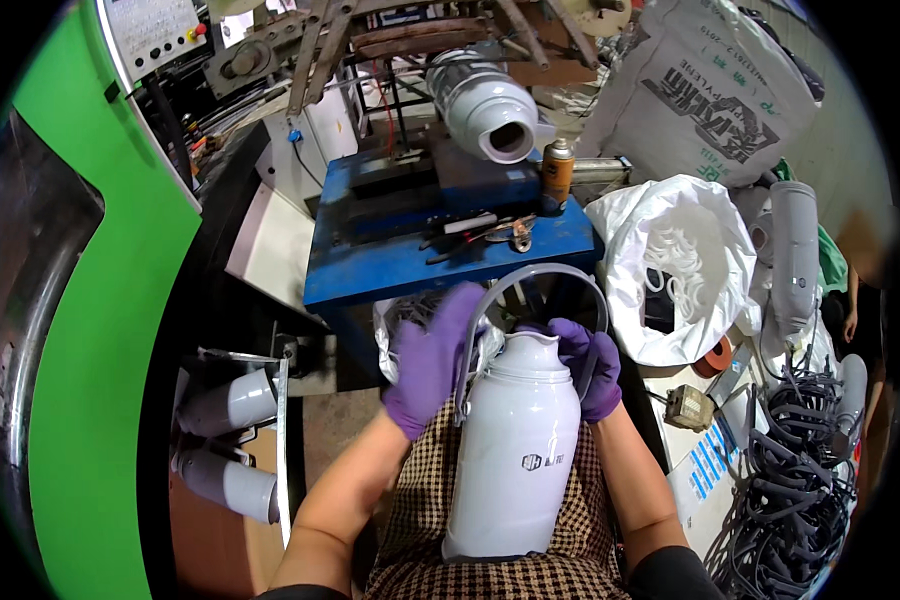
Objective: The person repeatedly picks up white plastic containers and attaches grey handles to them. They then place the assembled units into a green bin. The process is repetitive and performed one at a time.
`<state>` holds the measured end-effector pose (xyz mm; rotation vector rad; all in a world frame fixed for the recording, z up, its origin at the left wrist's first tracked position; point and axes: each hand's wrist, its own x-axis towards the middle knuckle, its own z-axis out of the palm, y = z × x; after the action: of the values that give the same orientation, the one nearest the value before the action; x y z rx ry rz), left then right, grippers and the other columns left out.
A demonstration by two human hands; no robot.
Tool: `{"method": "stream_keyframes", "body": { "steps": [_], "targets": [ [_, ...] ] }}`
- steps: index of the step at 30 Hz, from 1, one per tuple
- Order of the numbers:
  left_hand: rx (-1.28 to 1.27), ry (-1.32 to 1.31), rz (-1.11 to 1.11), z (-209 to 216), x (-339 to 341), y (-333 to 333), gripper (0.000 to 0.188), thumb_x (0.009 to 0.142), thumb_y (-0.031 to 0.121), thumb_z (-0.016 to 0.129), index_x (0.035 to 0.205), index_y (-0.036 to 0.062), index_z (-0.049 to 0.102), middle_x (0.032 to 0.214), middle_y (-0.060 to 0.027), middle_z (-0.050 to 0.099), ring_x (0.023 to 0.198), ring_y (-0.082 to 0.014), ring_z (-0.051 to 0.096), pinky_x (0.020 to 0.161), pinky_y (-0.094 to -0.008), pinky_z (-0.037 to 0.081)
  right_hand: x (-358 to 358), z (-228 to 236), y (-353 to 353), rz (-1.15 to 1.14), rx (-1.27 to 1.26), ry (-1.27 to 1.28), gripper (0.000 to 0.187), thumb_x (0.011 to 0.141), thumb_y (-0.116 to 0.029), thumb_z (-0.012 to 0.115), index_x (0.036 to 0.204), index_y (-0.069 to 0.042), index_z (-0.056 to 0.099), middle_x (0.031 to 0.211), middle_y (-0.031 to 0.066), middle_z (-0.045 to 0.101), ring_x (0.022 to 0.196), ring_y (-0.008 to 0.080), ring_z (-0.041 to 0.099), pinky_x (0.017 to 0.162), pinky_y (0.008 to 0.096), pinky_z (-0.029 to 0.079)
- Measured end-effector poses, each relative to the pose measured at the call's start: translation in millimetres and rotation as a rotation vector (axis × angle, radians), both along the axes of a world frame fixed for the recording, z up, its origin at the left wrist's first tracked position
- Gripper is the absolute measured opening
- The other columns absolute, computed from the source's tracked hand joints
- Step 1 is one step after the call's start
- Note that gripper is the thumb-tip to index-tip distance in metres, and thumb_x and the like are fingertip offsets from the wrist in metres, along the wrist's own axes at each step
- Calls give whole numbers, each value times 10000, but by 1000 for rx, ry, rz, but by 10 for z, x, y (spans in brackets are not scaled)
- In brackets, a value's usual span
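Observation:
A light grey vacuum jug (515,460) stands upright, slightly tilted, on my lap against a checked brown apron. Its grey carrying handle (545,268) arches up over the spouted neck. My right hand (592,368), in a purple glove, curls closed around the handle's right arm beside the neck. My left hand (430,360), gloved the same way, is at the handle's left arm. Motion smears its fingers, so whether they grip the handle cannot be made out.
Ahead is a blue bench (360,265) with pliers, a spray can (557,175) and another jug (490,110). Right of me, a white sack (625,300) holds white rings beside a pile of dark grey handles (795,480). Two jugs (235,490) lie left, near a green machine (120,300).

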<state>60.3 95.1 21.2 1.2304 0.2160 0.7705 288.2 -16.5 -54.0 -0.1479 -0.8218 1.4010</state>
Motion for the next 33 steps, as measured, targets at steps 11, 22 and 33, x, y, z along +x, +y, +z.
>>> {"method": "stream_keyframes", "body": {
  "steps": [11, 22, 33],
  "targets": [
    [-139, 5, 62, 75, -35, -161, 317, 1032, 209, 480, 761, 55, 539, 1096, -125, 652, 1141, -249, 583, 1092, -395, 401, -146, 27, 72, 146, -26, 159, 881, 969, -786, 246, 1364, -99, 631, 1520, 273, 465, 1399, 432, 463, 1172, 579, 354],
    [1414, -286, 53, 329, 5, -499, 315, 928, 335, 676, 1145, 109, 639, 1218, -76, 693, 1246, -319, 629, 1169, -594, 310, -250, 246, 22, -1, -15, -73, 611, 1072, -471, 342, 1509, -59, 456, 1498, 201, 508, 1392, 326, 482, 1188, 467, 357],
    [549, 103, 241, -179, -689, -550, 368, 778, 158, 739, 1118, 18, 732, 1255, -183, 687, 1248, -361, 611, 1214, -520, 302, 1018, 967, -1518, -695, -214, 4, 523, 962, -239, 663, 1416, -13, 536, 1318, 162, 635, 1179, 233, 626, 1027, 357, 510]
  ]
}}
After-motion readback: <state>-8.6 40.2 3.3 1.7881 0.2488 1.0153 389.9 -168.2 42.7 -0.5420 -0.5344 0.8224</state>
